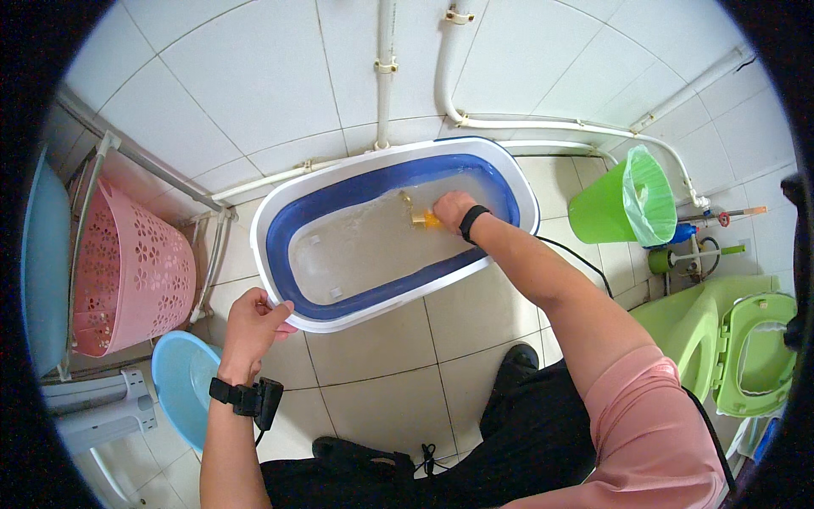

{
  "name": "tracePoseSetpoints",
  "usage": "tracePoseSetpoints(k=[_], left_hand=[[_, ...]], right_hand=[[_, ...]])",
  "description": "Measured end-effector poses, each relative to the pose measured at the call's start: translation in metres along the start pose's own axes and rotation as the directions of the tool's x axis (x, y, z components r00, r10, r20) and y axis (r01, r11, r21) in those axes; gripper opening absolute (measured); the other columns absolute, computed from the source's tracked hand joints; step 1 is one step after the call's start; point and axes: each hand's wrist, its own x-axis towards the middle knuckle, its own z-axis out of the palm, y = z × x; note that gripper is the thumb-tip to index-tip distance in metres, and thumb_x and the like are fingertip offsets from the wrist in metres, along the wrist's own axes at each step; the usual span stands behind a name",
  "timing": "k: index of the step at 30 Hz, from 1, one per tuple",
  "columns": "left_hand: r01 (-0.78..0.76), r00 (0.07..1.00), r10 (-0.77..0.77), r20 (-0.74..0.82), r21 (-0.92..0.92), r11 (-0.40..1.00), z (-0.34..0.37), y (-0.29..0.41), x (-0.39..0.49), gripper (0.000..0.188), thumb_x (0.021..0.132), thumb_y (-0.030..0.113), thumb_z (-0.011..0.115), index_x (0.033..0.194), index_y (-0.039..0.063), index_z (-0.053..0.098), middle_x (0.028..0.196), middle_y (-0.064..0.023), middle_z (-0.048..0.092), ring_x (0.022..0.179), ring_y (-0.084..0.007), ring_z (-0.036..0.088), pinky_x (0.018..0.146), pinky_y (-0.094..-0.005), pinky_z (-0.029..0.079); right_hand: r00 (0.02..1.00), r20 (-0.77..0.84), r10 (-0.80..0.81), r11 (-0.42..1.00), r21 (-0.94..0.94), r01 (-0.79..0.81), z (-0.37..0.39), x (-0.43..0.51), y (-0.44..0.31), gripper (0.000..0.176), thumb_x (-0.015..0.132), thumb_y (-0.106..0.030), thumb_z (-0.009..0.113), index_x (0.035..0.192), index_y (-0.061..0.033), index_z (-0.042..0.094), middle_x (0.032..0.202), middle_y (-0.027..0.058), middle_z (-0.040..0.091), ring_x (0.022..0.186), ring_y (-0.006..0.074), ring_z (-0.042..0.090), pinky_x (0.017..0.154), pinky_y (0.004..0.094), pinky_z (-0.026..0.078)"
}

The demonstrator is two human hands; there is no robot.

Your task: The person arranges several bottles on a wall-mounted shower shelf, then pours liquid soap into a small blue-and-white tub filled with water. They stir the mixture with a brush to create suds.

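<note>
A white-rimmed baby bathtub [375, 312] with blue inner walls stands on the tiled floor before me. My left hand [254, 324] pinches its rim at the near left corner. Inside the tub, my right hand [453, 210] is closed around a small yellow-orange object [425, 219], low over the bottom. The fingers hide much of that object, so its kind is unclear. A small yellowish piece [406, 196] shows just beyond it. Shiny patches suggest shallow water in the tub.
Left stand a pink perforated basket [156, 267], a metal rack [89, 184] and a light-blue basin [181, 375]. Right are a green lined bin [598, 210] and a green potty-like seat [693, 331]. White pipes [386, 95] run along the tiled wall. A black cable [582, 257] passes nearby.
</note>
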Motion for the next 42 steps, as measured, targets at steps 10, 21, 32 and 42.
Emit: tracePoseSetpoints(k=[10,21,32,42], left_hand=[[-0.002,1.0,0.002,-0.002,-0.008,1.0,0.0007,0.0007,0.0004,0.017,0.09,0.009,0.068,0.098,-0.004,0.061,0.081,-0.0085,0.065,0.067,-0.0169,0.07,0.056,-0.0233,0.054],[-0.022,1.0,0.022,0.008,-0.005,1.0,0.0,-0.001,0.0012,0.016,0.09,0.009,0.067,0.097,-0.003,0.06,0.083,-0.0091,0.066,0.067,-0.0172,0.07,0.056,-0.0234,0.055],[-0.017,1.0,0.017,-0.012,-0.005,1.0,0.0013,0.0001,-0.0008,0.015,0.089,0.009,0.068,0.094,-0.002,0.06,0.081,-0.009,0.066,0.066,-0.017,0.07,0.055,-0.0238,0.053],[-0.016,1.0,0.016,-0.007,-0.005,1.0,0.002,0.0043,-0.0036,0.015,0.089,0.01,0.068,0.093,-0.002,0.06,0.079,-0.0082,0.065,0.066,-0.0165,0.07,0.055,-0.0233,0.054]], right_hand=[[0.998,0.031,0.047,0.998,0.039,-0.048,-0.0029,0.0,0.0002,0.025,0.094,-0.02,0.051,0.1,-0.011,0.074,0.104,0.0123,0.073,0.099,0.0303,0.069,0.086,0.0413,0.055],[0.999,-0.025,0.047,0.999,0.021,-0.047,-0.0041,-0.0027,0.0015,0.019,0.089,-0.016,0.056,0.094,-0.0115,0.075,0.098,0.0123,0.073,0.093,0.0293,0.071,0.081,0.0397,0.057],[0.999,-0.029,0.033,0.999,0.007,-0.033,-0.0021,-0.0049,0.0046,0.019,0.088,-0.014,0.057,0.092,-0.011,0.075,0.097,0.012,0.073,0.093,0.0295,0.071,0.082,0.04,0.056],[0.999,0.015,0.032,0.998,-0.049,-0.032,-0.002,-0.001,0.0017,0.023,0.093,-0.019,0.054,0.099,-0.0128,0.075,0.102,0.0096,0.074,0.098,0.0283,0.07,0.082,0.0405,0.057]])
